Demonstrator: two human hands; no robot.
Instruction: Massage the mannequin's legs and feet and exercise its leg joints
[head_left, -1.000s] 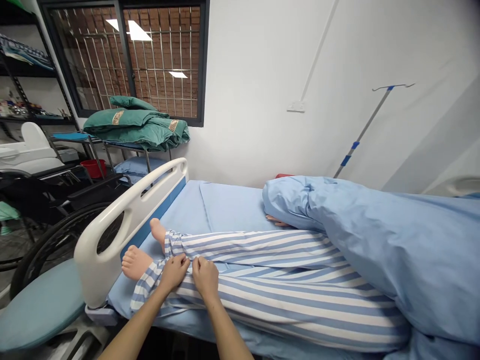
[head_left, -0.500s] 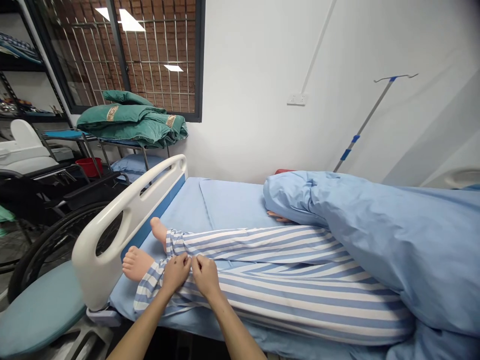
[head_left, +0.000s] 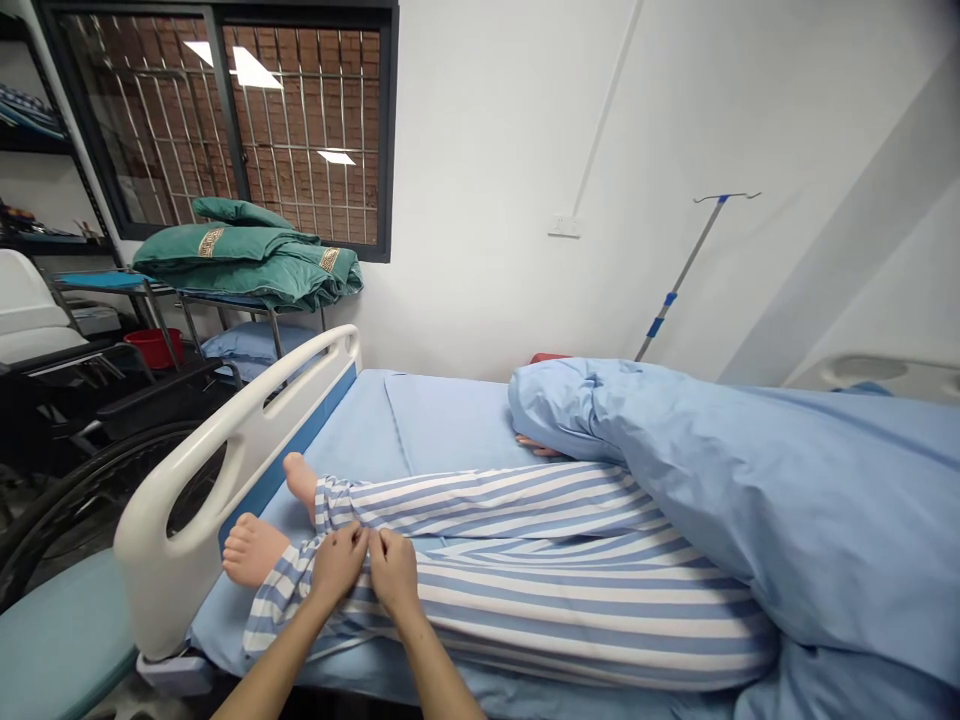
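Observation:
A figure that looks like a care manikin lies on the bed in blue-and-white striped trousers. Its near foot and far foot stick out of the cuffs towards the footboard. Over the lower near leg, my left hand is closed on the trouser cloth. Right beside it, my right hand is also closed on the cloth, knuckles up. The pinched fabric is mostly hidden under my fingers. A blue quilt is folded back over the upper body, with fingertips showing at its edge.
A white footboard stands left of the feet. Beyond it are a wheelchair, a teal round-edged surface and green folded bedding on a chair. An IV pole rises behind the bed near the wall.
The camera view has shifted slightly, so the whole scene sits lower and further left. Both hands stay closed at the same spot on the trouser leg.

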